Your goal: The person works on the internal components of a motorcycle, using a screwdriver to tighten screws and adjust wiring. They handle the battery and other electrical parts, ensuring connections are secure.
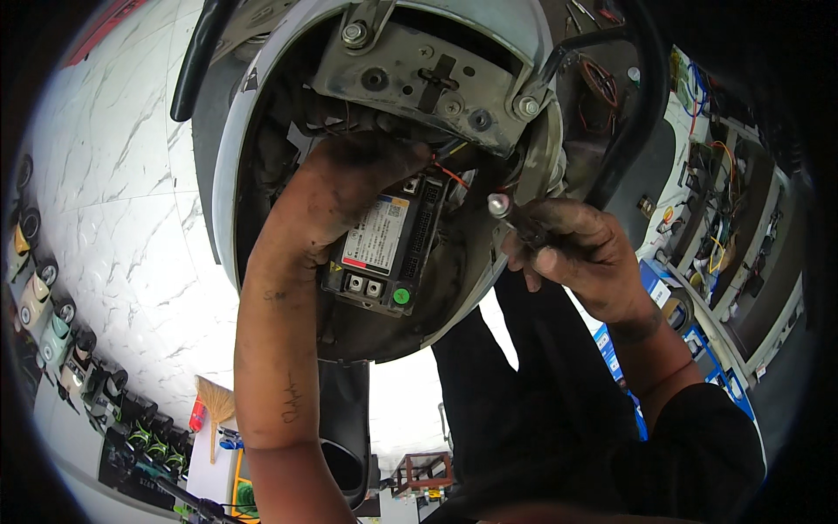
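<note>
My left hand (pixel 362 175) reaches into the open body of a scooter-like vehicle. Its fingers are closed at one end of a thin red wire (pixel 451 175); the fingertips are partly hidden. Just under that hand sits a black controller box (pixel 417 249) with a printed label, metal terminals and a round green sticker. To the right, my right hand (pixel 572 253) is closed around a small dark piece with a shiny, rounded silver tip (pixel 498 205); its exact kind does not show. It is held beside the body's rim, apart from the box.
A dusty metal bracket (pixel 419 83) with bolts spans the top of the opening. Black tubular bars (pixel 633 113) flank the body. At right stands a shelf (pixel 742 253) with wires and parts. A straw broom (pixel 216 406) and several parked scooters (pixel 57 323) are at left.
</note>
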A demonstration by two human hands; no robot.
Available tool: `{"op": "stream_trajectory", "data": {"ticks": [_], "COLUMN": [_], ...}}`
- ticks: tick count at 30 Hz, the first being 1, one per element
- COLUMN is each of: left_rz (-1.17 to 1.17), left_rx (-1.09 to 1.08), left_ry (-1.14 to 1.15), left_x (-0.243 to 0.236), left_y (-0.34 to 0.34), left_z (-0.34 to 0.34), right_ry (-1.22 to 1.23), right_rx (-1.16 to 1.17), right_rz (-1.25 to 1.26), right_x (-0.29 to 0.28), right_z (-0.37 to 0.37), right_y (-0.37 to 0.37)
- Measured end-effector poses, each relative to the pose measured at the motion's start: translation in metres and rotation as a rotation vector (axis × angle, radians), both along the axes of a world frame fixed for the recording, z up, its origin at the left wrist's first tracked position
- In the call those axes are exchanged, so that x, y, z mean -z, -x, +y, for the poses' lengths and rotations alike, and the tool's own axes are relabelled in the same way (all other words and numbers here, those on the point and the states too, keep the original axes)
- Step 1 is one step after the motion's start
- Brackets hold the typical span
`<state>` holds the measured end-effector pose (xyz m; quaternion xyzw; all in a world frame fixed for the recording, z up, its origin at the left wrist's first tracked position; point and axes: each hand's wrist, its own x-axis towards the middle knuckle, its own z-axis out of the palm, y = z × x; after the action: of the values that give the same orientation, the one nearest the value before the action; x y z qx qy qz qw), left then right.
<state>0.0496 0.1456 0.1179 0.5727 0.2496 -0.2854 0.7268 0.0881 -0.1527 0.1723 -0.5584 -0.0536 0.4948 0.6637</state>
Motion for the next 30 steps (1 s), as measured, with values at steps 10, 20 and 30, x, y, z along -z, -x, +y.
{"op": "stream_trajectory", "data": {"ticks": [10,20,30], "left_rz": [-0.032,-0.051,-0.297], "left_rx": [0.142,0.371,0.44], "left_ry": [-0.121,-0.279,-0.271], "left_x": [-0.004,-0.006,0.005], "left_y": [-0.003,-0.026,-0.034], "left_z": [0.006,0.016,0.02], "right_ry": [0.157,0.201,0.186], "right_rx": [-0.018,-0.075,-0.087], "right_rz": [-0.093,-0.038,-0.065], "right_x": [-0.019,-0.02,-0.015], "right_z": [0.006,0.0,-0.005], "right_y": [-0.008,-0.021,-0.018]}}
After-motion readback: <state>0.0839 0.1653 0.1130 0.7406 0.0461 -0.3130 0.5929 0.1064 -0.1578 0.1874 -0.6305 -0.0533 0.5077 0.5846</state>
